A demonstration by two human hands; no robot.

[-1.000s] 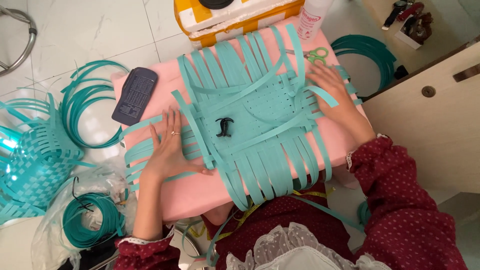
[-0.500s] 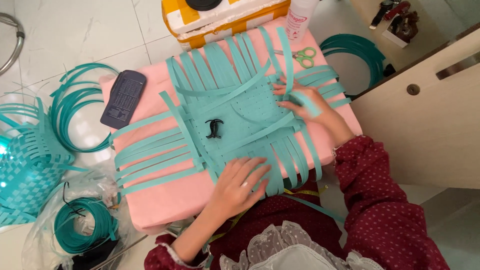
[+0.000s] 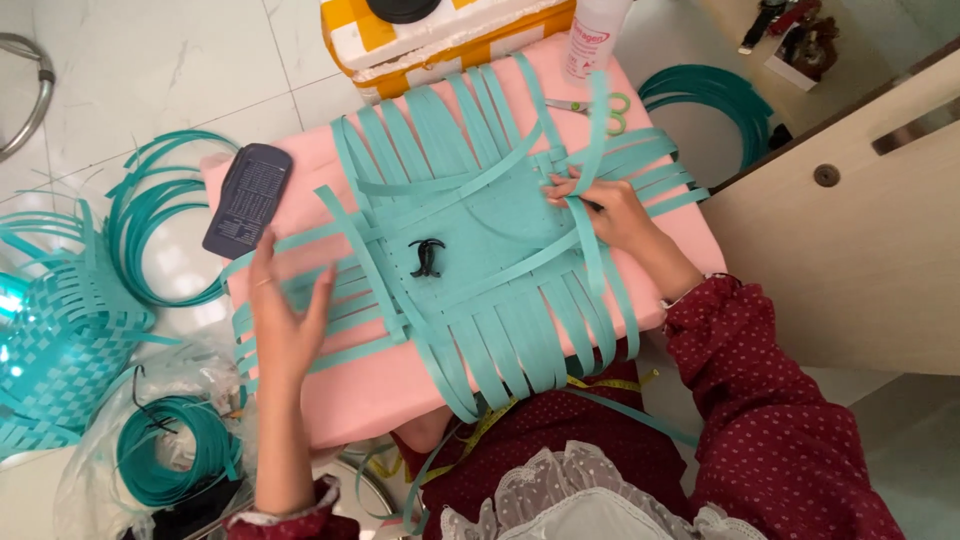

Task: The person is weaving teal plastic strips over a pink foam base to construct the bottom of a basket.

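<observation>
A pink foam board [image 3: 380,400] sits over a white tiled floor. A flat mat of woven teal plastic strips [image 3: 470,215] lies on it. The right hand [image 3: 610,212] pinches one upright teal strip [image 3: 597,130]. The left hand [image 3: 285,320] lies flat and wide on the side strips, near a dark remote control [image 3: 248,200].

Woven strip mat [image 3: 470,220] lay on foam board [image 3: 380,390], right in front of me. Clip [image 3: 427,257] sat on mat's centre. Remote [image 3: 248,199] on board's left edge, beside mat. Scissors [image 3: 600,106] & bottle [image 3: 592,38] at far right of board; box [image 3: 440,30] behind board. My left hand [image 3: 285,318] over mat's left strips, right hand [image 3: 600,208] on right-side strip. Half-woven basket [image 3: 50,340] on floor far left; strip coil [image 3: 165,455] near left, in front of basket.
</observation>
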